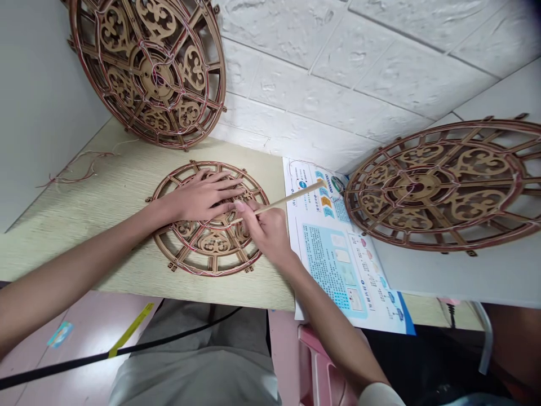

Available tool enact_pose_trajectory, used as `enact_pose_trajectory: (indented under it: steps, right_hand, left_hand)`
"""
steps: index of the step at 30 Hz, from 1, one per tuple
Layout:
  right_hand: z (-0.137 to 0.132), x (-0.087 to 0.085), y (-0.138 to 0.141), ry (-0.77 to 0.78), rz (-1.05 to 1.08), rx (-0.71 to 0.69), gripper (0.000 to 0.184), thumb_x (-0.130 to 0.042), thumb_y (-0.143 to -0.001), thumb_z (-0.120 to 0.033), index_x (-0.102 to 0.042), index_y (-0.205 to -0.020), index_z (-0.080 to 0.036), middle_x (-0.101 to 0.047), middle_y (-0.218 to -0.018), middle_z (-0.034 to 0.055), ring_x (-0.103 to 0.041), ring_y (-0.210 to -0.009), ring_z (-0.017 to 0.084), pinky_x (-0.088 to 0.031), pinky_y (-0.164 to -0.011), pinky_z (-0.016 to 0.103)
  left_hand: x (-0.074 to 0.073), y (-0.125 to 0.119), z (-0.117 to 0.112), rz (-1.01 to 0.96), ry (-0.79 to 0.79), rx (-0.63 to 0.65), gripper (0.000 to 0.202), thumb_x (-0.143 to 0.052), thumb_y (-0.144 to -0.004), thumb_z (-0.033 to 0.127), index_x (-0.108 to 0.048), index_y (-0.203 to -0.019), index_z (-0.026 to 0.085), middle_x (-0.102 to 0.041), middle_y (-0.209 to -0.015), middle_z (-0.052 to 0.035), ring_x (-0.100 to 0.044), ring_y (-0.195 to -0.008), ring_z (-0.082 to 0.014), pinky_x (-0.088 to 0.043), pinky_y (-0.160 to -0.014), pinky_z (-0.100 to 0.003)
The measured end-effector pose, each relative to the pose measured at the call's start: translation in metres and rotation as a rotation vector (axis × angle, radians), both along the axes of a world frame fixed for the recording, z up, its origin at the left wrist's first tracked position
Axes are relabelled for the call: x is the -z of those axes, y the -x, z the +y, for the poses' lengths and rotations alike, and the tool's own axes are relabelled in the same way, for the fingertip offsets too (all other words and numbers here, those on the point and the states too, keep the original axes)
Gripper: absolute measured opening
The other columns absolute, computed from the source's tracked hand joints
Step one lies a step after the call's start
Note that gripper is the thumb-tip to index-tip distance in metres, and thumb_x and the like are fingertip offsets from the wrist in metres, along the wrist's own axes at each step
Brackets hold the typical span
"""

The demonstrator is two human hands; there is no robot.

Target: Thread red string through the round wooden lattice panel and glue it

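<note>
Flanking the fretwork wheel (215, 248) are a twin wheel (147, 73) and printed sheet (333, 248).

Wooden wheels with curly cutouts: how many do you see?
3. One wheel at top left by the wall, one flat on the table under the left hand, one at right beside the printed sheet.
</note>
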State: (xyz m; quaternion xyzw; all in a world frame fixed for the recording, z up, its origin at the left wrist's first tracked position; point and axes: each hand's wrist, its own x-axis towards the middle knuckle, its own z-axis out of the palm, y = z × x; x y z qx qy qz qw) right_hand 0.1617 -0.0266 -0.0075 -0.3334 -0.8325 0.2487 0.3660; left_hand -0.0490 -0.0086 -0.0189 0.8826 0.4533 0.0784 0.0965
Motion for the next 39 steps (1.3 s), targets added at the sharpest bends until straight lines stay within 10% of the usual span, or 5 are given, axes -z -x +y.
enact_pose_trajectory:
  steps: [19, 25, 39]
  right_hand:
    - [-0.001, 0.004, 0.000, -0.020, -0.028, -0.084, 0.047, -0.041, -0.109, -0.041, -0.049, -0.067, -0.019, -0.051, -0.055, -0.0004, -0.049, -0.051, 0.011, -0.039, -0.056, 0.027]
    - [-0.002, 0.008, 0.006, -0.306, -0.021, -0.191, 0.041, -0.040, -0.109, -0.029, -0.045, -0.070, -0.020, -0.052, -0.059, 0.0010, -0.049, -0.053, 0.013, -0.039, -0.055, 0.029]
    - [0.002, 0.011, 0.004, -0.122, 0.120, -0.004, 0.051, -0.042, -0.107, -0.031, -0.048, -0.058, -0.018, -0.047, -0.047, -0.0022, -0.042, -0.040, 0.007, -0.029, -0.043, 0.023]
  left_hand:
    - [0.003, 0.002, 0.000, 0.001, 0.000, 0.012, 0.055, -0.031, -0.109, 0.049, -0.039, -0.160, 0.029, -0.031, -0.166, -0.0074, -0.022, -0.156, -0.0336, -0.017, -0.121, -0.066]
    - [0.002, 0.000, -0.001, -0.005, 0.000, 0.000, 0.053, -0.033, -0.110, 0.046, -0.040, -0.160, 0.029, -0.032, -0.166, -0.0063, -0.021, -0.157, -0.0336, -0.013, -0.121, -0.068]
    - [0.003, -0.002, -0.001, -0.002, -0.026, -0.005, 0.053, -0.035, -0.109, 0.045, -0.044, -0.157, 0.026, -0.033, -0.165, -0.0072, -0.024, -0.156, -0.0324, -0.015, -0.122, -0.066]
